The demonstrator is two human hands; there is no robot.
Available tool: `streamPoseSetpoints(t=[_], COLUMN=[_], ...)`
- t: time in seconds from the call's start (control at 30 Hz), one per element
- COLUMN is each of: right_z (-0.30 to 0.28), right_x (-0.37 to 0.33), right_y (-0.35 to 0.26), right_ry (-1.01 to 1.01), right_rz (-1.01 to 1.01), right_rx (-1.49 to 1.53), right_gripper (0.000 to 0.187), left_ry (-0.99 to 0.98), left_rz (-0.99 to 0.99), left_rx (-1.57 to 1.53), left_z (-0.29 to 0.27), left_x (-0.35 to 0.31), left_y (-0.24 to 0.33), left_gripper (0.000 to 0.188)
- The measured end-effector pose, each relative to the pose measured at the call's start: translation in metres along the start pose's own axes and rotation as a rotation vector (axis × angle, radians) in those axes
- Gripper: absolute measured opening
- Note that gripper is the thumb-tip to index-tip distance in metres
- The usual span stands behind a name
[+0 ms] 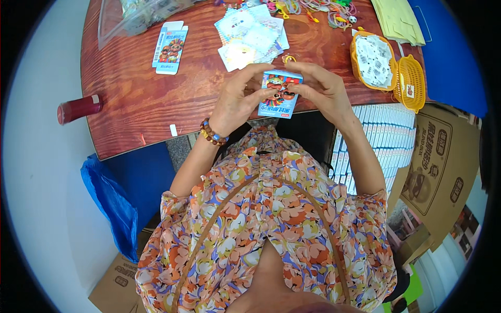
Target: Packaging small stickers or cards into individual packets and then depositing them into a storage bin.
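- Hands first: I saw the left hand [241, 99] and the right hand [319, 88] both closed around one small blue box [280, 94], each holding it from its own side, above the near edge of the counter [130, 104].
- The box stood between the two hands, its long axis pointing away from me toward the far side of the counter, with its top end under the fingertips. Neither hand was nearer; both were touching it.
- A flat, unfolded box [170, 48] of the same kind lay well apart, to the left.
- An open yellow basket [360, 55] at the right held small white printed packets [374, 61]; its lid [409, 83] lay just beside it.
- A cardboard carton [438, 156] at my right held rows of blue boxes [378, 135].
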State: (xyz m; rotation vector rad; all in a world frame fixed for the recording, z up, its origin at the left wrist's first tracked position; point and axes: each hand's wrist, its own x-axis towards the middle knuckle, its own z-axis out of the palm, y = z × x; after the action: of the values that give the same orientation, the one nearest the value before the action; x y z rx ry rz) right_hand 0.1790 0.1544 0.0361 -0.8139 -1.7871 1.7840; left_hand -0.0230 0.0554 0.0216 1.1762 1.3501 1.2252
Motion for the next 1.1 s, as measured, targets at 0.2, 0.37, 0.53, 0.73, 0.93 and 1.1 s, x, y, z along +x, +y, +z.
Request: streamPoseSetpoints(t=[0.2, 0.37, 0.53, 0.73, 0.93, 1.1], right_z=[-0.018, -0.012, 0.000, -0.099, -0.149, -0.146], right_x=[-0.016, -0.030, -0.080, -0.236, -0.405, -0.414], right_y=[0.011, 0.021, 0.047, 0.049, 0.096, 0.168], right_ry=[0.064, 0.088, 0.106, 1.006, 1.120, 0.810], right_rz=[-0.225, -0.127, 0.048, 0.023, 1.200, 1.171], right_rx=[-0.377, -0.144, 0.327, 0.017, -1.007, -0.900], right_gripper=[0.023, 0.030, 0.041, 0.031, 0.039, 0.036], left_ry=[-0.169, -0.084, -0.125, -0.364, -0.322, -0.316], left_rz=[-0.018, -0.048, 0.033, -0.043, 0.014, 0.004], left_rx=[-0.001, -0.144, -0.095, -0.092, 0.130, 0.118], left_z=[0.011, 0.021, 0.043, 0.083, 0.055, 0.044], left_x=[-0.001, -0.006, -0.001, -0.004, -0.003, -0.001], left_y=[-0.005, -0.021, -0.015, 0.006, 0.010, 0.004], left_gripper=[0.040, 0.036, 0.040, 0.060, 0.053, 0.050])
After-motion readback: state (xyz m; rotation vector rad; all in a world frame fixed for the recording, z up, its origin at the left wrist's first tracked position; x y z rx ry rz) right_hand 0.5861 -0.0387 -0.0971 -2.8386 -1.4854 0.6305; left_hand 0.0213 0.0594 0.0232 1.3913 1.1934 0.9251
